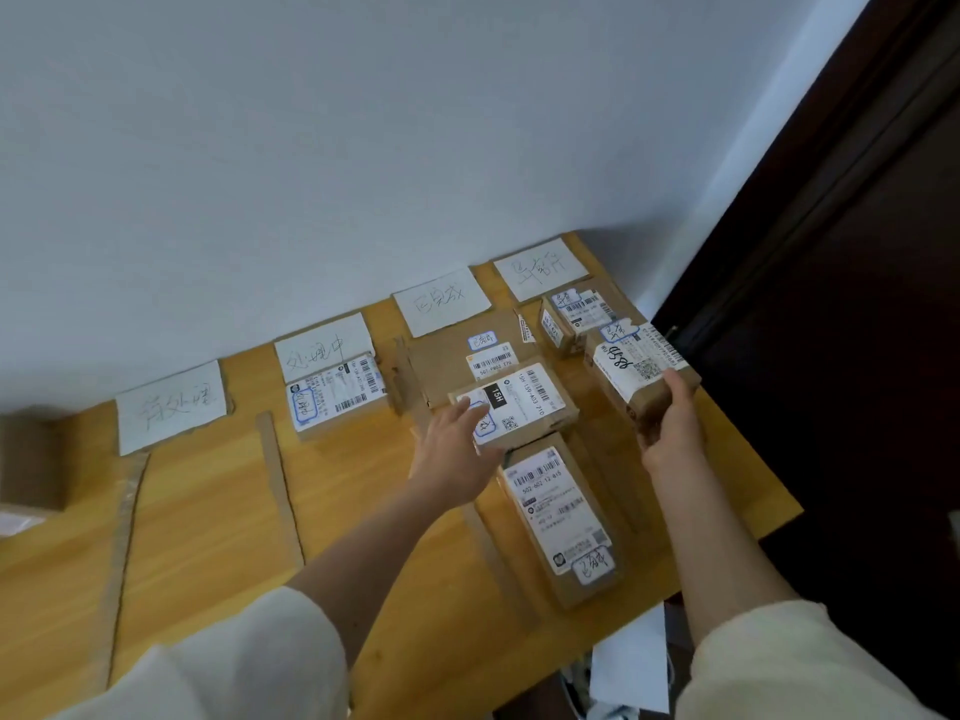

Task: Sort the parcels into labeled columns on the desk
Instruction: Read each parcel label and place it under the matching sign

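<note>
Four handwritten paper labels head columns on the wooden desk point(218, 511); the rightmost label point(540, 266) lies at the far corner. My right hand point(672, 423) grips a small cardboard parcel point(636, 371) with a white shipping label, holding it in the rightmost column just in front of another small parcel point(576, 311). My left hand point(452, 449) reaches forward with straight fingers, its tips touching the near left edge of a parcel point(519, 405) in the third column. A flat parcel point(457, 356) lies behind that one and a long parcel point(558, 517) in front.
One parcel point(337, 394) sits in the second column under its label point(322, 345). The first column's label point(171, 405) has no parcel below it. Cardboard strips point(278, 485) divide the columns. A brown box point(28, 459) stands at the left edge. A dark door point(831, 304) flanks the desk's right side.
</note>
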Available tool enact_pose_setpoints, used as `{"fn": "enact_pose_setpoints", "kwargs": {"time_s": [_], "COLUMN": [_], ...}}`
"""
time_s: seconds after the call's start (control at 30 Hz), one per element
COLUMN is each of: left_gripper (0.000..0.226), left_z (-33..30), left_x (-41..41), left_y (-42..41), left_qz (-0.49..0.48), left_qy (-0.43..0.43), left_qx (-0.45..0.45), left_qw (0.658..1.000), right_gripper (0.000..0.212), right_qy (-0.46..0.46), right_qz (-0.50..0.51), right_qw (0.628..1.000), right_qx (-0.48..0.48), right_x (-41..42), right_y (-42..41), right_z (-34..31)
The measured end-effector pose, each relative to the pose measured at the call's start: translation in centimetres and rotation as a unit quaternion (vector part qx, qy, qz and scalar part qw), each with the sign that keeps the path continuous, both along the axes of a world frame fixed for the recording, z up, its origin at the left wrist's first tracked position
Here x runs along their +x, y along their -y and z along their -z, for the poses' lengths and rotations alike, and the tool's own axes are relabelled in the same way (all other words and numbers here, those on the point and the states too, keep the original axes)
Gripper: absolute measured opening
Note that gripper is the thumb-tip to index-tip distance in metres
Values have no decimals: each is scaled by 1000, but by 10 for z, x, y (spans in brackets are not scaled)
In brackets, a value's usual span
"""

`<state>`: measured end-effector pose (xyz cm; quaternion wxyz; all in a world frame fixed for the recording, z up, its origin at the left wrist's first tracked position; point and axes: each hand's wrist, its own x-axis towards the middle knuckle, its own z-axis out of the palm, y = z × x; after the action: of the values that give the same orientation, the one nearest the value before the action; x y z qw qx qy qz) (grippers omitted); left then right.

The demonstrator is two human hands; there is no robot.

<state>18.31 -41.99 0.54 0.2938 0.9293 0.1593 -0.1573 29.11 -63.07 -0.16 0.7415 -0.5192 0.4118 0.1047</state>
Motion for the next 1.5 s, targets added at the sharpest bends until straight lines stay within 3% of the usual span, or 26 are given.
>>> {"fn": "enact_pose_setpoints", "kwargs": {"time_s": [0.3, 0.5, 0.67, 0.77, 0.83, 0.93, 1.2, 1.37, 1.5], "left_gripper": [63, 62, 64, 64, 63, 62, 62, 59, 50], "left_z": [15, 15, 19, 20, 20, 21, 20, 17, 13], "left_x": [15, 20, 24, 28, 28, 27, 20, 6, -14], "left_y": [7, 7, 4, 3, 3, 2, -7, -22, -43], "left_qz": [3, -4, -1, 0, 2, 3, -14, -41, -87], "left_qy": [-25, -39, -44, -43, -45, -46, -32, -14, 20], "left_qx": [34, 31, 32, 28, 25, 26, 8, -11, -32], "left_qw": [999, 999, 999, 999, 999, 999, 999, 999, 995], "right_gripper": [55, 28, 73, 107, 93, 55, 44, 48, 42], "right_qy": [-43, -52, -16, -79, -89, -68, -81, -83, -36], "right_qz": [-7, -24, 19, -14, -7, -8, -100, -48, -28], "right_qw": [999, 995, 988, 982, 989, 992, 983, 986, 979], "right_qx": [-9, -76, -151, -170, -120, -105, -130, -135, -198], "right_x": [31, 52, 55, 84, 85, 65, 68, 55, 39], "right_y": [16, 22, 19, 37, 32, -1, -15, -26, -49], "right_z": [40, 35, 30, 114, 117, 41, 46, 40, 22]}}
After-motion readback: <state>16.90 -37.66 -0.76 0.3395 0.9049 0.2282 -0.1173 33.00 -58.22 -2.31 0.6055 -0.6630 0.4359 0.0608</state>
